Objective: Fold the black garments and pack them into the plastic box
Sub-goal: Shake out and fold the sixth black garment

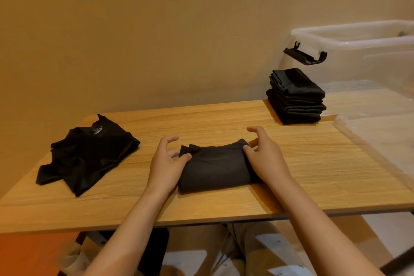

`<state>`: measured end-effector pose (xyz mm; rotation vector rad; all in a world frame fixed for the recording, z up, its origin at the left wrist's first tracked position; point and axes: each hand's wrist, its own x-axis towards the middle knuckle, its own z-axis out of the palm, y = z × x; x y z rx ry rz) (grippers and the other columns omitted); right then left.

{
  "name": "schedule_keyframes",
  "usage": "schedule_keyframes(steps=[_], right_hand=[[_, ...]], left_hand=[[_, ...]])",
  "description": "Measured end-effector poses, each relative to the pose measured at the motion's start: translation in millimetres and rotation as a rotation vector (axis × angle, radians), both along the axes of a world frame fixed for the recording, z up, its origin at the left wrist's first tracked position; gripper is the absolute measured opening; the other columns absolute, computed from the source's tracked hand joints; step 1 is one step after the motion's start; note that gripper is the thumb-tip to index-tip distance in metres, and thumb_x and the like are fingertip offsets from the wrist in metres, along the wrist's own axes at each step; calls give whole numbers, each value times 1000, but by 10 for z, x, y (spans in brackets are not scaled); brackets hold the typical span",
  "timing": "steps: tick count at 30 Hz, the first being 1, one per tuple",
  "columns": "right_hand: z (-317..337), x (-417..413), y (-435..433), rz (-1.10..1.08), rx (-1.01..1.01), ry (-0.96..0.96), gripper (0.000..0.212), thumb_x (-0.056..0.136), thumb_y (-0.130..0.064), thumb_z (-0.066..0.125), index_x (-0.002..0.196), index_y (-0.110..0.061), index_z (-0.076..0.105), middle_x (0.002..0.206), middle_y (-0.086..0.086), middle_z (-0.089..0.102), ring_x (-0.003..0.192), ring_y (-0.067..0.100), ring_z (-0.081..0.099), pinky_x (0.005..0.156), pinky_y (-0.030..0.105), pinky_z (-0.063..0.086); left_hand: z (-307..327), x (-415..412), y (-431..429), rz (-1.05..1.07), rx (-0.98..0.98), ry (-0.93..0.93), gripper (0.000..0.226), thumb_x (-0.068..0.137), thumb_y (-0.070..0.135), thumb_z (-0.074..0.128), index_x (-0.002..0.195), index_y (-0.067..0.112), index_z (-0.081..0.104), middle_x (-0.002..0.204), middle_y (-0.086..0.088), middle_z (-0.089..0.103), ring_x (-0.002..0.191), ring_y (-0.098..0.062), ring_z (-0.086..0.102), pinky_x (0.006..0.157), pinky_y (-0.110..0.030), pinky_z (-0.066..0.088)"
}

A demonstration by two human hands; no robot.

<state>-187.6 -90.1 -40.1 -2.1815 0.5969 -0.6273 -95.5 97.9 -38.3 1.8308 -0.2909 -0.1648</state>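
A folded black garment lies on the wooden table in front of me. My left hand grips its left edge, thumb on the cloth and index finger lifted and curled. My right hand holds its right edge, thumb on top and fingers arched over the far corner. A loosely laid black T-shirt with a neck label lies at the table's left. At the back right stands a stack of several folded black garments. Behind the stack stands the clear plastic box, open at the top.
A black latch hangs out from the box's left end, above the stack. A translucent plastic sheet or lid lies along the table's right side. A plain wall runs close behind the table. My legs are under the front edge.
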Motion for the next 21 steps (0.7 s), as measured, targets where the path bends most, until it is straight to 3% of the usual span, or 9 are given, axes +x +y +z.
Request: schedule_keyframes(steps=[3,6,10,14,16,18,19,21], right_hand=[[4,-2,15,-20,-59,-36,50,95,-14,57,140,-27,39,87,-14,52,73,8,58,67,31,54],[-44,4,43,-51,-131,16,47,95,-15,56,138,-25,41,94,-8,56,84,13,60,69,34,54],[-72,31,29,-84,-158,47,44,95,-15,56,136,-22,44,101,-3,58,95,16,58,74,36,54],[-84,21,22,-91,-199,57,38,96,-17,54,133,-21,47,111,1,59,106,17,55,79,36,53],[-66,-8,13,-56,-289,-3,36,97,-20,52,133,-22,48,122,-1,56,119,15,46,90,31,48],[-19,-31,31,71,-368,-37,36,98,-25,50,134,-24,49,134,-5,51,131,12,36,106,29,33],[-11,-37,55,147,-416,0,37,99,-28,47,136,-25,48,141,-6,47,137,11,29,111,30,25],[-60,-38,101,257,-496,145,40,102,-35,39,141,-29,43,151,-9,36,145,11,16,116,33,13]], left_hand=[[-40,-10,16,34,-76,-2,47,90,12,66,129,30,46,98,8,61,89,-11,64,64,-22,49],[-58,29,-16,64,-20,-34,46,91,22,67,131,28,45,105,-2,65,93,-16,65,67,-26,51],[-45,104,-77,90,177,-126,39,91,29,66,124,26,47,91,3,66,88,-13,63,70,-30,52],[-23,110,-53,154,507,-314,32,91,40,62,118,26,52,83,9,63,82,-11,61,68,-33,50],[20,51,-32,161,536,-442,39,94,40,57,128,24,48,101,7,61,92,-13,59,72,-33,49],[76,-27,-42,37,514,-601,45,97,38,51,138,24,42,130,6,53,118,-14,51,97,-35,45],[94,-64,-61,-67,560,-661,47,99,39,48,143,25,39,142,7,45,132,-13,40,110,-35,34],[74,-94,-112,-271,732,-681,51,102,42,37,151,30,26,158,11,24,146,-9,15,119,-33,10]])
